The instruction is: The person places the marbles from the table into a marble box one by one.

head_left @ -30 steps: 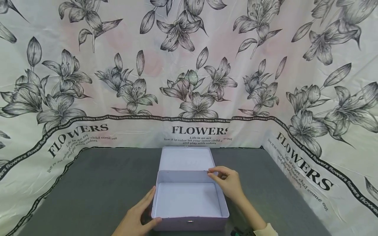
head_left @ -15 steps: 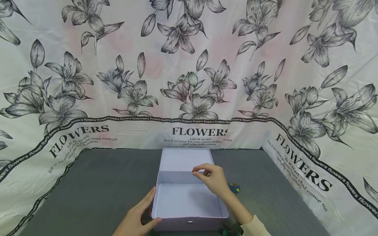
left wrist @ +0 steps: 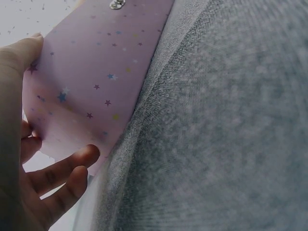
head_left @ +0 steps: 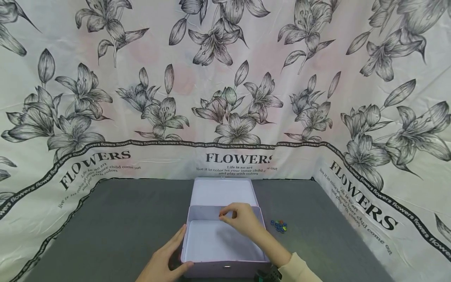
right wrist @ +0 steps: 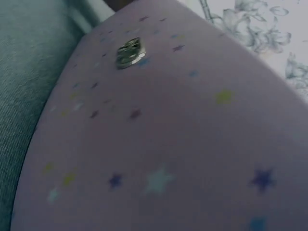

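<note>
A lilac lidded box (head_left: 229, 270) with a star print stands with its lid (head_left: 222, 191) tipped back and its white inside showing. At the near left corner my left hand (head_left: 163, 254) holds it, fingers along the left side and thumb at the front rim. In the left wrist view the thumb (left wrist: 29, 48) lies against the star-printed front. Over the box my right hand (head_left: 243, 220) pinches a small reddish marble (head_left: 220, 214), partly hidden by the fingertips. The right wrist view has only the box front (right wrist: 159, 130) and its metal clasp (right wrist: 130, 53).
To the right of the box, a small cluster of blue, red and yellow marbles (head_left: 279, 226) lies on the grey tabletop (head_left: 327, 223). A white flower-print cloth (head_left: 236, 156) borders the table at the back and both sides.
My right hand has moved left and lower, from the box's right rim to over its inside, pinching the marble. This uncovers the marble cluster. My left hand stays on the box.
</note>
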`<state>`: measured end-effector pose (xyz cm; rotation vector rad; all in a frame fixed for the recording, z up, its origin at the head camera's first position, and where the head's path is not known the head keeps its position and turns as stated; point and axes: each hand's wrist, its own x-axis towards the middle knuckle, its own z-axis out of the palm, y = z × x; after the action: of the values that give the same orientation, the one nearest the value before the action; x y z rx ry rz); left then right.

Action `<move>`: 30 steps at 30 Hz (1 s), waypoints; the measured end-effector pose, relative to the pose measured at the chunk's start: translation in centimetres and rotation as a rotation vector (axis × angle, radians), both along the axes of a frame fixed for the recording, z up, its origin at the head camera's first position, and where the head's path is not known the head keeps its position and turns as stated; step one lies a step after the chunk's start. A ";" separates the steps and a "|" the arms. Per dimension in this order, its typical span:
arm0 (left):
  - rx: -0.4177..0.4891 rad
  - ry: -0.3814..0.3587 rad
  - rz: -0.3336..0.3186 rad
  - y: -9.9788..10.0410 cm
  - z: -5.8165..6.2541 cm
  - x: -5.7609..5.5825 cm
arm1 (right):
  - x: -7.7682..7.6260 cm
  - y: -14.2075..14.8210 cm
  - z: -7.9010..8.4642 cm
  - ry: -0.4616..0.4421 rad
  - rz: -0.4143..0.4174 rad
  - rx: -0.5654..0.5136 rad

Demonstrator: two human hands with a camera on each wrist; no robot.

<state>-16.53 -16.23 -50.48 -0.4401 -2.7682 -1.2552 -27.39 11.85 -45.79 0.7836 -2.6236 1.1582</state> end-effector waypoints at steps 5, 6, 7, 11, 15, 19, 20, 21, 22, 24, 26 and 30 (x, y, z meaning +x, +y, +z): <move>-0.007 0.001 -0.002 -0.3 0.0 0.1 | -0.3 -0.1 -0.7 -0.041 0.062 0.156; -0.012 0.001 -0.002 -0.4 -0.1 0.1 | -0.3 -0.2 -0.7 -0.038 0.076 0.192; -0.014 0.000 -0.002 -0.4 -0.1 0.1 | -0.3 -0.2 -0.8 -0.037 0.085 0.228; -0.020 0.003 -0.004 -0.6 0.0 0.1 | 0.0 -0.5 -0.9 -0.043 0.076 0.328; -0.016 -0.011 -0.006 -0.5 0.1 0.1 | 0.4 -0.6 -0.9 -0.074 0.033 0.394; -0.013 -0.029 -0.004 -0.4 0.3 0.2 | 0.4 -0.7 -0.8 -0.083 0.024 0.390; -0.014 -0.032 -0.003 -0.4 0.3 0.2 | 0.4 -0.7 -0.8 -0.083 0.022 0.374; -0.015 -0.035 -0.001 -0.4 0.3 0.2 | 0.4 -0.6 -0.8 -0.088 0.018 0.355; -0.016 -0.037 0.001 -0.4 0.3 0.2 | 0.3 -0.6 -0.7 -0.090 0.013 0.333; -0.018 -0.036 0.002 -0.4 0.3 0.1 | 0.2 -0.4 -0.7 -0.097 -0.005 0.291; -0.016 -0.033 0.002 -0.3 0.3 0.1 | 0.1 -0.2 -0.7 -0.103 -0.016 0.247; -0.009 -0.002 -0.016 -0.3 0.1 0.1 | 0.2 0.2 -0.6 -0.102 -0.034 0.161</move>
<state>-16.44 -16.54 -50.38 -0.4624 -2.7780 -1.2480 -27.22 12.06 -46.37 0.7221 -2.8318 1.0132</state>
